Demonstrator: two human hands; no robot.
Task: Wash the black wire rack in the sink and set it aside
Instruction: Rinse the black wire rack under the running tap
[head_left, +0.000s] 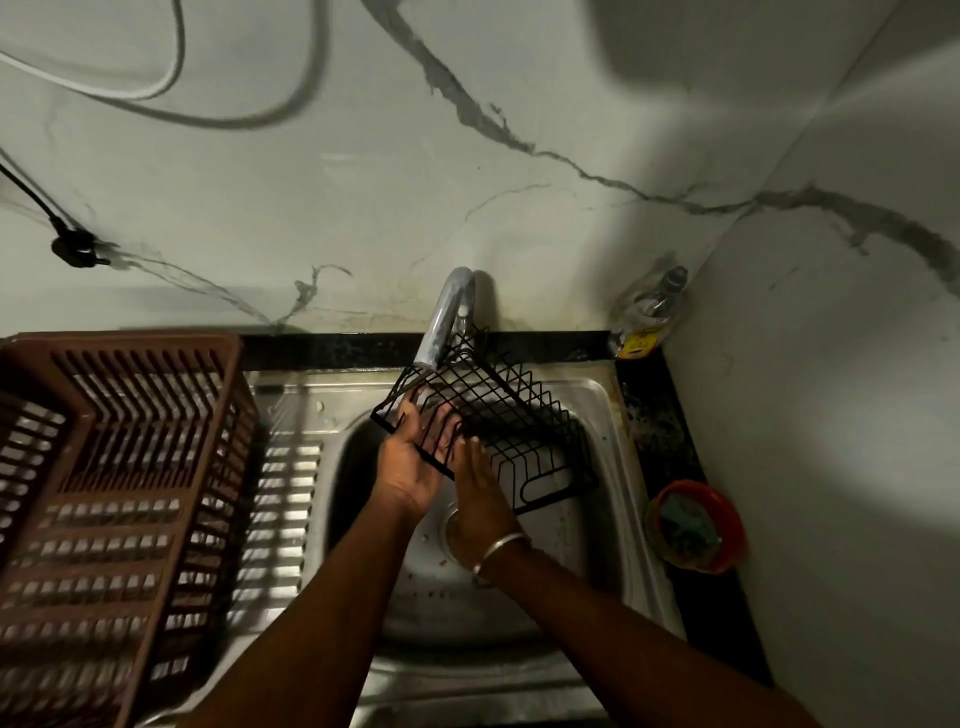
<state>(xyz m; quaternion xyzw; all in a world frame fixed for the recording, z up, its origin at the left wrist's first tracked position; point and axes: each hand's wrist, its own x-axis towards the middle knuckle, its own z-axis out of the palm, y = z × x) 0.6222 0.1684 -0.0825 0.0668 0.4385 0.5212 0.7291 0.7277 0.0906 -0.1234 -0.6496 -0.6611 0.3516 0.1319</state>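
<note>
left hand (410, 462) lay palm up with its fingers spread and fairly straight, cradling the lower left edge of the black wire rack (519, 415) from beneath; some fingers showed through the wires. right hand (480, 499), just beside it, was flat with straight fingers laid against the rack's near rim, pressing more than gripping. the rack hung tilted above both hands, over the bowl of the sink (597, 395), its far corner up under the faucet (447, 317); whether water ran could not be told.

the rack looked light and stiff, thin coated wire bent into a folded grid that should not flex much. wet, the coating would likely be slick, and on open palms alone it could slide off into the bowl. the thicker outer frame, or the looped end out past the right hand, seemed the surest places to curl fingers round, rather than the thin inner wires. a brown basket (104, 467) stood well off to the left hand's side.
</note>
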